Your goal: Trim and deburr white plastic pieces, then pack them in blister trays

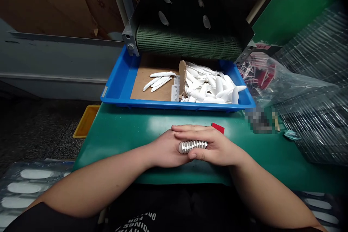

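My left hand (pixel 167 148) and my right hand (pixel 221 146) meet over the green tabletop. Between them is a ribbed, segmented white-and-grey piece (pixel 194 146), held under the fingers and above the thumb of my right hand. My right fingers reach across onto the left hand, whose own fingers are hidden. Just behind the right hand lies a small flat red piece (pixel 218 128). Farther back, a blue tray (pixel 174 105) holds a heap of slender white pieces (pixel 206 85) on its right. A few more white pieces (pixel 160 81) rest on cardboard (pixel 138 88) at its left.
A green conveyor belt (pixel 187 41) ends above the blue tray, carrying two rows of white pieces. Stacked clear plastic trays (pixel 320 127) and a plastic bag (pixel 288 83) stand at right. A yellow tray (pixel 85 121) sits beyond the table's left edge. Bagged white pieces lie at lower left.
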A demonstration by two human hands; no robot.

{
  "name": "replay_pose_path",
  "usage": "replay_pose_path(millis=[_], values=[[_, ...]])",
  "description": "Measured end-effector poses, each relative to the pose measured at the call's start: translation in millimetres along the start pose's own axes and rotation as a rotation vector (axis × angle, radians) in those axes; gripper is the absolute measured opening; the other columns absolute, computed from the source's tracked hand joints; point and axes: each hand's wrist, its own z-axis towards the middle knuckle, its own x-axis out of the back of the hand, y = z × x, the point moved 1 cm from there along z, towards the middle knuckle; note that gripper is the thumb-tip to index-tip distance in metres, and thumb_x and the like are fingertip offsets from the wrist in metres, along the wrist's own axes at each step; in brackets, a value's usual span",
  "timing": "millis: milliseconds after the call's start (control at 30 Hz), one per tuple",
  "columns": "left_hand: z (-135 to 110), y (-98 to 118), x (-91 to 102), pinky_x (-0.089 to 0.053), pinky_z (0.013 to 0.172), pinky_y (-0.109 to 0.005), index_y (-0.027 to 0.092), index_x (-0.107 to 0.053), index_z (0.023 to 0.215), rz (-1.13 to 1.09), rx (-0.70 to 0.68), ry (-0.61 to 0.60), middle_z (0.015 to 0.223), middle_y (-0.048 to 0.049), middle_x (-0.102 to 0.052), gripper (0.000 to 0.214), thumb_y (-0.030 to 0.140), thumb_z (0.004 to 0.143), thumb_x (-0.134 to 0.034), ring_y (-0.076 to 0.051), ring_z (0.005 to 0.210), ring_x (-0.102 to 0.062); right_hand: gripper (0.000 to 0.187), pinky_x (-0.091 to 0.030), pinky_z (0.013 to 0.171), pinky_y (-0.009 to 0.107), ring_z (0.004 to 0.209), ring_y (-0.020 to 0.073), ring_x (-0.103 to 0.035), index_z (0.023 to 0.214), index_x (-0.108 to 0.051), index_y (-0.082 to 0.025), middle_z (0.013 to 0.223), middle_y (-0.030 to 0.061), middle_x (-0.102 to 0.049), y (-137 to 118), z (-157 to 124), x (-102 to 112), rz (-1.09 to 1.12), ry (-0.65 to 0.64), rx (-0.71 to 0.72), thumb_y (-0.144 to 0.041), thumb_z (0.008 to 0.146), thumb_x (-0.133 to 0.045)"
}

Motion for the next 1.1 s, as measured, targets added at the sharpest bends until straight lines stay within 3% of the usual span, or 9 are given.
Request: replay_pose_path(millis=[267,433,600,733,933,1100], values=[[2.3,-4.4,0.8,-0.043,0.127,-0.042,0.025,-0.069,0.146,-0.043,0.013,-0.090,0.160,-0.0086,-0.060,0.048,0.039,0.099,-0.071,-0.031,0.149,-0.055,0.049,-0.045,0.125,0.048,0.150,0.0280,-0.055,0.151,-0.067,-0.031,0.160,0.0101,-0.059,-5.9,-0.5,3.5,-0.128,-0.064,0.065,-0.033,0.102,-0.074],[0.7,-8.2,1.4,-0.035,0.131,-0.039,0.025,-0.064,0.151,0.036,-0.034,-0.143,0.167,-0.0062,-0.052,0.056,0.036,0.098,-0.074,-0.031,0.155,-0.047,0.058,-0.045,0.125,0.046,0.149,0.0279,-0.056,0.151,-0.067,-0.027,0.162,0.0111,-0.058,-10.2,8.0,-2.4,-0.141,-0.089,0.086,-0.037,0.096,-0.083],[-2.1,-15.0,-2.4,-0.034,0.130,-0.041,0.024,-0.070,0.144,0.079,-0.029,-0.057,0.156,-0.0047,-0.063,0.048,0.029,0.096,-0.070,-0.033,0.153,-0.049,0.043,-0.046,0.124,0.043,0.142,0.0236,-0.062,0.145,-0.071,-0.024,0.152,0.0095,-0.067,-12.4,14.1,-9.0,-0.181,-0.038,0.103,-0.029,0.102,-0.074],[-6.2,-17.5,1.5,-0.039,0.129,-0.041,0.023,-0.074,0.139,0.104,-0.041,-0.113,0.151,-0.0088,-0.068,0.047,0.032,0.093,-0.071,-0.032,0.148,-0.056,0.040,-0.044,0.126,0.042,0.143,0.0230,-0.062,0.143,-0.072,-0.022,0.151,0.0082,-0.068,-13.6,13.3,-9.0,-0.193,-0.035,0.091,-0.027,0.103,-0.073],[-5.7,-7.8,4.5,-0.035,0.132,-0.042,0.017,-0.069,0.145,0.165,-0.123,-0.074,0.158,-0.0138,-0.061,0.051,0.034,0.097,-0.067,-0.033,0.152,-0.052,0.040,-0.043,0.127,0.041,0.143,0.0228,-0.062,0.142,-0.073,-0.021,0.152,0.0091,-0.067,-14.0,10.7,-8.6,-0.192,-0.009,0.081,-0.026,0.103,-0.073],[-5.2,-6.7,-7.2,-0.036,0.132,-0.045,0.011,-0.060,0.153,0.191,-0.071,-0.014,0.160,-0.0175,-0.058,0.056,0.032,0.101,-0.063,-0.033,0.154,-0.049,0.038,-0.048,0.123,0.042,0.138,0.0233,-0.066,0.139,-0.075,-0.021,0.146,0.0101,-0.071,-10.7,11.3,-15.5,-0.200,0.039,0.105,-0.024,0.101,-0.074]])
